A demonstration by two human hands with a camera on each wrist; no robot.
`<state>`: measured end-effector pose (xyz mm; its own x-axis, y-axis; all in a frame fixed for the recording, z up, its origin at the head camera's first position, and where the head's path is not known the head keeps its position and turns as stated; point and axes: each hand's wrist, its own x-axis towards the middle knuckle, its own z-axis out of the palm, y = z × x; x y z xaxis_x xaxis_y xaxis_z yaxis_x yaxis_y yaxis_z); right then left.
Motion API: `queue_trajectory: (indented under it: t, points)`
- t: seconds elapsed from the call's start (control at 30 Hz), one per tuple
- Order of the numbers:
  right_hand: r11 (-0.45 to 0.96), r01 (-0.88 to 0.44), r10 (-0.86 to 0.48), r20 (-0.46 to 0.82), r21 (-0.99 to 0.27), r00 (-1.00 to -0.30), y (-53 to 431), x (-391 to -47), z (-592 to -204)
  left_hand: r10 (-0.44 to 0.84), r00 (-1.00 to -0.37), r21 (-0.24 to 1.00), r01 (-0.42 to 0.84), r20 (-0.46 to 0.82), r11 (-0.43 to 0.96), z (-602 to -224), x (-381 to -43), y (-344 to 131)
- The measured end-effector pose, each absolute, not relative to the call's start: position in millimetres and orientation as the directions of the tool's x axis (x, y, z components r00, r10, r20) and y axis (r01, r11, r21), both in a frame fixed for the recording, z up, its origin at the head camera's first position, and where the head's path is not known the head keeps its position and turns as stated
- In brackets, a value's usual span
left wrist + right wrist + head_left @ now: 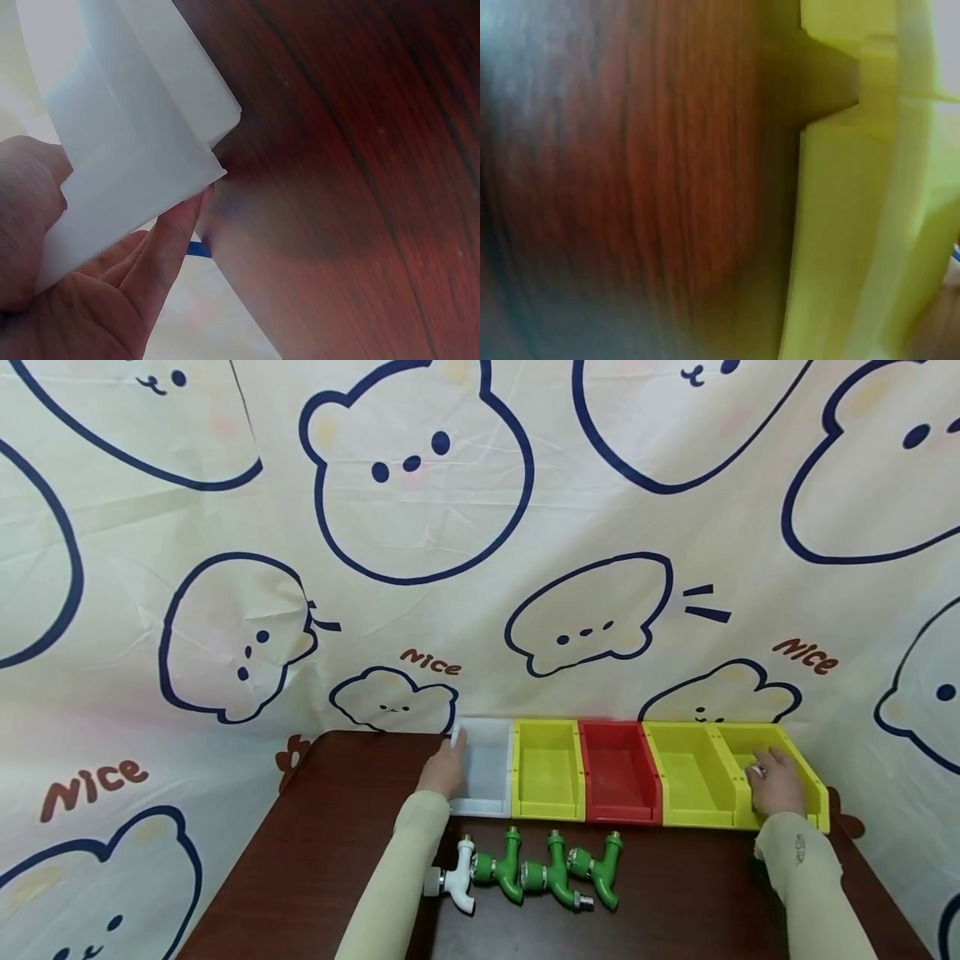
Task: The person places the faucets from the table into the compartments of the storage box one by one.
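Note:
My left hand [444,768] grips the left wall of a light grey plastic bin [483,808], at the left end of a row of bins. In the left wrist view, the thumb lies on one side of the bin's wall [127,172] and the fingers on the other. My right hand [780,783] reaches into the rightmost yellow bin [819,806], fingers bent around a small whitish item [757,769]. Its kind cannot be made out. The right wrist view mostly shows the yellow bin's front edge [840,225], with the hand barely visible at the lower right corner.
Between the end bins stand two yellow bins, one of them here [547,777], and a red bin [621,777]. In front lie a white tap [460,875] and three green taps, one at the right [606,870], on the dark wooden table [675,902]. A printed cloth [420,527] hangs behind.

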<state>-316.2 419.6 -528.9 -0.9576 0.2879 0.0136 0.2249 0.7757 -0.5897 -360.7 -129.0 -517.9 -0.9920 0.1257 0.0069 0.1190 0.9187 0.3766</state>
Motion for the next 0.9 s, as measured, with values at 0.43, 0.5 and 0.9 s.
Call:
queue_trajectory:
  t: [0.43, 0.5, 0.9]
  points:
    - [0.781, 0.178, 0.222, 0.000, -0.598, -0.975, 422.1, -320.1, -533.3, 0.117, -0.993, 0.380, 0.105, -0.007, 0.919, -517.9, -361.3, -132.8]
    - [0.783, 0.177, 0.224, 0.005, -0.597, -0.975, 420.9, -320.2, -533.4, 0.113, -0.994, 0.377, 0.103, -0.005, 0.921, -518.4, -361.4, -132.7]
    - [0.794, 0.220, 0.264, -0.005, -0.566, -0.965, 417.3, -316.6, -529.3, 0.114, -0.993, 0.376, 0.094, -0.031, 0.922, -515.4, -361.4, -126.7]
